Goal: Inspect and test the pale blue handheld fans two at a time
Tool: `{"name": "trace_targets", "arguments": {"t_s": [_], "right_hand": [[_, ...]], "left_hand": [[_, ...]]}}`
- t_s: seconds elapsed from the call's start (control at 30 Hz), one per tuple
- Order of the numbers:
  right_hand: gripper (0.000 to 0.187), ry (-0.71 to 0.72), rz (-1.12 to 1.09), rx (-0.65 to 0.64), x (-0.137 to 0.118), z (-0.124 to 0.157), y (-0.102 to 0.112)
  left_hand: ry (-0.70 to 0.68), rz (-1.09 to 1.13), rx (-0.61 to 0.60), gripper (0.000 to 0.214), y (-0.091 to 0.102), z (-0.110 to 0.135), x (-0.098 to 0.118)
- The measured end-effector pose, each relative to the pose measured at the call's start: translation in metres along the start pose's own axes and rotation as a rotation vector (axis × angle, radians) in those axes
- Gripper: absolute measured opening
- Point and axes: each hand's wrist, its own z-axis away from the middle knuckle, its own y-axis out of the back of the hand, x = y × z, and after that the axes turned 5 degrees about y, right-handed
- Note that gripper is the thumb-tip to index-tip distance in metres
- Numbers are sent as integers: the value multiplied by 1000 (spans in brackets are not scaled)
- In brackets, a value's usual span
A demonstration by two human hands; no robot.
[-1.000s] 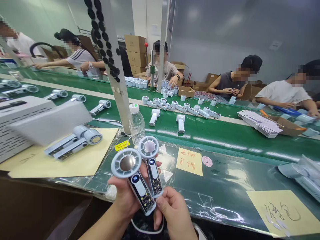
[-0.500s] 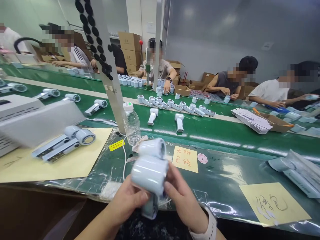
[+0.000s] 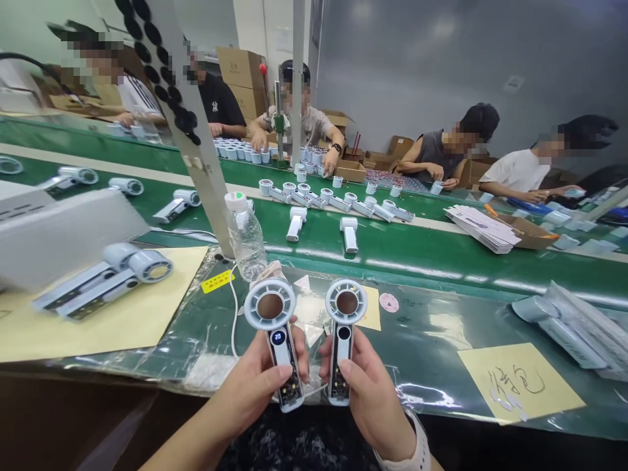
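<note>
**Two fans held up at the bench, one display lit**

Two handheld fans are held upright over the near edge of the bench, side by side and apart, heads uppermost. The left hand [image 3: 260,376] is closed round the handle of the left fan [image 3: 279,353], with the thumb laid across the front below a lit display reading 20. The right hand [image 3: 366,399] is closed in the same way round the handle of the right fan [image 3: 341,353], whose round display window is dark. A white watch strap [image 3: 416,446] is worn on the right wrist.

Head rings and handles appear joined on both fans. A circuit board [image 3: 291,390] is exposed at the lower end of the left handle and seemingly on the right one too, so those ends appear not yet covered. More fans lie on a yellow sheet [image 3: 101,288] at left. Others stand on the green conveyor belt [image 3: 422,245] beyond, some with closed white handles. A row of fan parts is laid out further along it, toward the far side. Bagged pale parts [image 3: 564,324] lie at right on the bench, and co-workers [image 3: 451,147] sit across the belt.
</note>
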Motion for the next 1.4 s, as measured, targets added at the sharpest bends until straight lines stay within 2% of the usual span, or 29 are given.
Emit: {"name": "trace_targets", "arguments": {"t_s": [0.17, 0.27, 0.47, 0.6, 0.77, 1.0, 1.2, 1.4], "right_hand": [[35, -6, 52, -23, 1, 1, -2], [38, -47, 6, -26, -1, 2, -6], [35, -44, -70, 28, -3, 1, -10], [36, -38, -60, 37, -2, 0, -10], [40, -36, -34, 4, -1, 2, -9], [33, -61, -52, 54, 4, 5, -10], [36, -81, -116, -52, 3, 6, -11], [33, -70, -182, -34, 1, 3, -15]], "left_hand": [[-7, -40, -14, 32, -4, 2, 8], [32, -64, -30, 33, -8, 4, 12], [83, -59, 49, 41, -14, 6, 16], [43, -58, 26, 39, -12, 5, 16], [44, 5, 74, 42, -13, 3, 14], [26, 70, 198, 31, -13, 3, 6], [26, -30, 75, 32, -14, 7, 13], [80, 7, 90, 36, -16, 6, 12]]}}
